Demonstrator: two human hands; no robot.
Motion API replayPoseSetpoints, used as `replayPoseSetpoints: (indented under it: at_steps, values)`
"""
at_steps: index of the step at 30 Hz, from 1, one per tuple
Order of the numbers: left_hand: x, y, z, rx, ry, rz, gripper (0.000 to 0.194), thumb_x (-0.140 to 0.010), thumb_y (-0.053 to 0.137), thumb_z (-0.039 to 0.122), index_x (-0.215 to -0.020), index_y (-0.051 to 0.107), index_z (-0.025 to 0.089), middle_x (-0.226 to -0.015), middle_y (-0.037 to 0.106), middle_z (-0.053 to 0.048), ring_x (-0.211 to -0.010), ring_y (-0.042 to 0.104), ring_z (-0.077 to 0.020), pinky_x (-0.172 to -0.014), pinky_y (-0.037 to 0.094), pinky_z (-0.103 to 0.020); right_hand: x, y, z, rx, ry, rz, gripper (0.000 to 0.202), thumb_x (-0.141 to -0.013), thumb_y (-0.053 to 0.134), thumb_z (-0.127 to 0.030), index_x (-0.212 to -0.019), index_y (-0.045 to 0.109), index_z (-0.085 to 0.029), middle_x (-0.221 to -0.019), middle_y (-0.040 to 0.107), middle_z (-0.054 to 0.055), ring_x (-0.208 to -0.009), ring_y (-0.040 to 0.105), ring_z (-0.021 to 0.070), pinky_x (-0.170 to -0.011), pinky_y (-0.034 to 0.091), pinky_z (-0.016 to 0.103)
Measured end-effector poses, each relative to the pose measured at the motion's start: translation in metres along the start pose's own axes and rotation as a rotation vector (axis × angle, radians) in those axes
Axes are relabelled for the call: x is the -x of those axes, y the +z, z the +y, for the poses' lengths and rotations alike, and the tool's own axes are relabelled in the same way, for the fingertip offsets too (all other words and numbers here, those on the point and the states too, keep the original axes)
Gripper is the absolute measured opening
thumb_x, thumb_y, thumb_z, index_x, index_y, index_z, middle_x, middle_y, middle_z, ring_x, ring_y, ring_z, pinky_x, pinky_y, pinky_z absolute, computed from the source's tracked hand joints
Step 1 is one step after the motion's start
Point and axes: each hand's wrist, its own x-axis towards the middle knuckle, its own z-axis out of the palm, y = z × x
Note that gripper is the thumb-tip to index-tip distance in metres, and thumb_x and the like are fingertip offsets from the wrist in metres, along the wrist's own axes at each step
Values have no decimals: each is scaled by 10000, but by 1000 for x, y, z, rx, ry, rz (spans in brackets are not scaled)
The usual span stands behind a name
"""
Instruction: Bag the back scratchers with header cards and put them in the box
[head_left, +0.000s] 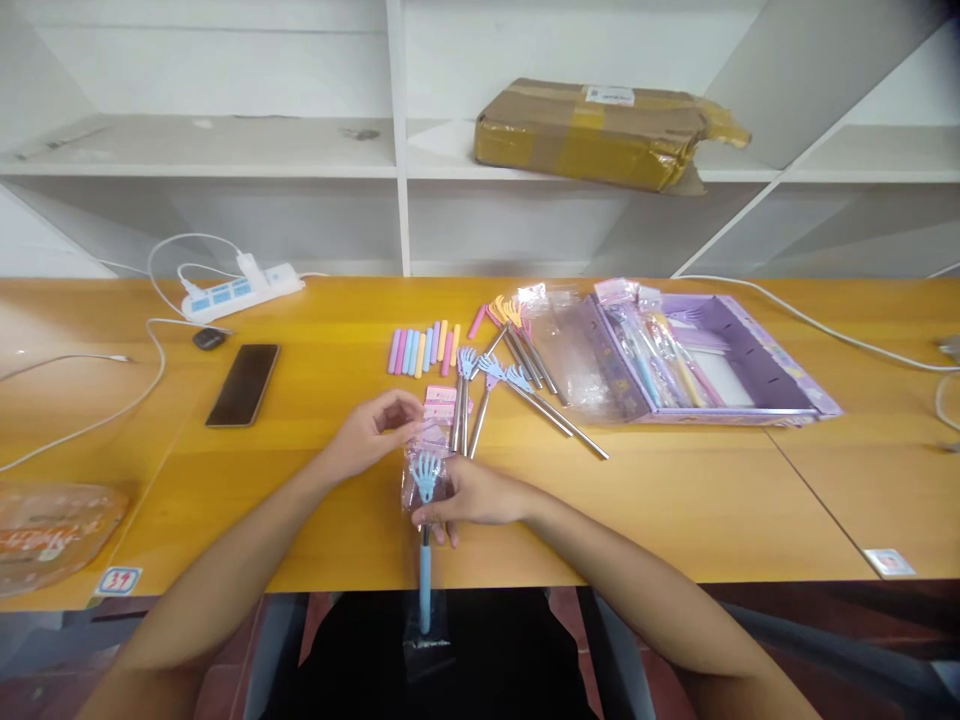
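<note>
A light-blue back scratcher (425, 580) with a hand-shaped head lies inside a clear plastic bag (427, 640), its handle pointing toward my body past the table's edge. My right hand (472, 492) grips the bagged scratcher just below its head. At the bag's top end, my left hand (375, 432) pinches the plastic between thumb and fingers. Just beyond are pink header cards (440, 396). Several back scratchers with blue-purple heads (491, 370) and bare metal rods lie right of them, and others with yellow and pink heads (506, 312) lie farther back.
Short coloured handle sleeves (420, 350) lie in a row. A purple box (750, 412) on the right contains bagged scratchers, with loose clear bags (566, 350) beside it. A phone (243, 386), a power strip (244, 293) and cables are on the left. A taped carton (585, 135) rests on the shelf.
</note>
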Motion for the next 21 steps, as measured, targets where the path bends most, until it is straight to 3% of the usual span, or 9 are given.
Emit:
replayPoseSetpoints:
  at_steps: [2, 4, 7, 9, 10, 13, 15, 18, 21]
  values:
    - [0, 3, -1, -16, -5, 0, 314, -964, 765, 465, -1056, 688, 175, -1001, 690, -54, -906, 660, -174, -856, 547, -314, 1, -7, 0, 35, 19, -6, 555, -814, 882, -616, -1058, 656, -171, -746, 695, -13, -553, 648, 112, -447, 480, 200]
    - [1, 6, -3, -22, -14, 24, 315, -962, 764, 462, -1060, 688, 173, -998, 693, -51, -910, 664, -175, -855, 547, -313, 2, -21, 0, 102, -2, 60, 563, -892, 765, -703, -1053, 643, -177, -728, 685, -12, -519, 622, 115, -437, 447, 213]
    - [1, 6, -4, -26, -19, 68, 327, -968, 746, 481, -1081, 685, 181, -974, 687, -37, -874, 658, -169, -798, 545, -298, 4, -44, -1, 362, -200, 468, 525, -1072, 473, -692, -960, 617, -200, -724, 657, 2, -545, 587, 129, -516, 469, 256]
    - [2, 5, -3, -36, -43, 84, 340, -993, 703, 514, -1082, 691, 186, -928, 679, -26, -806, 640, -163, -741, 538, -292, 5, -55, -2, 683, -367, 756, 431, -1120, 448, -552, -935, 629, -209, -818, 675, 46, -707, 627, 177, -676, 527, 315]
    - [2, 5, -2, -41, -57, 90, 351, -1004, 680, 531, -1075, 695, 188, -902, 674, -20, -775, 628, -160, -720, 534, -292, 5, -58, -2, 856, -427, 818, 353, -1120, 481, -475, -967, 654, -208, -902, 695, 74, -824, 645, 210, -777, 539, 353]
    - [2, 2, 0, -90, -72, 94, 381, -1025, 634, 559, -1024, 714, 186, -877, 680, -20, -761, 621, -163, -719, 527, -296, 3, -60, -1, 1221, -497, 697, 211, -1080, 598, -358, -1170, 710, -204, -1180, 718, 139, -1143, 619, 289, -1010, 493, 452]
    - [1, 1, 1, -138, -75, 77, 400, -1030, 619, 567, -995, 728, 183, -893, 703, -29, -784, 637, -171, -737, 525, -299, 0, -57, 3, 1325, -483, 582, 293, -1014, 724, -352, -1272, 710, -214, -1303, 698, 146, -1266, 570, 314, -1081, 448, 491]
    - [1, 2, -1, -133, -89, 42, 393, -1001, 661, 568, -1015, 740, 183, -952, 737, -46, -848, 673, -190, -788, 547, -316, -3, -54, 10, 1393, -432, 552, 447, -892, 868, -339, -1293, 718, -211, -1361, 670, 154, -1334, 515, 350, -1093, 406, 532]
    - [1, 5, -4, -86, -92, 8, 375, -894, 817, 497, -1085, 732, 187, -1039, 753, -66, -922, 695, -203, -867, 566, -342, -5, -57, 15, 1392, -425, 587, 458, -863, 898, -319, -1271, 725, -208, -1361, 665, 154, -1323, 509, 354, -1059, 401, 519]
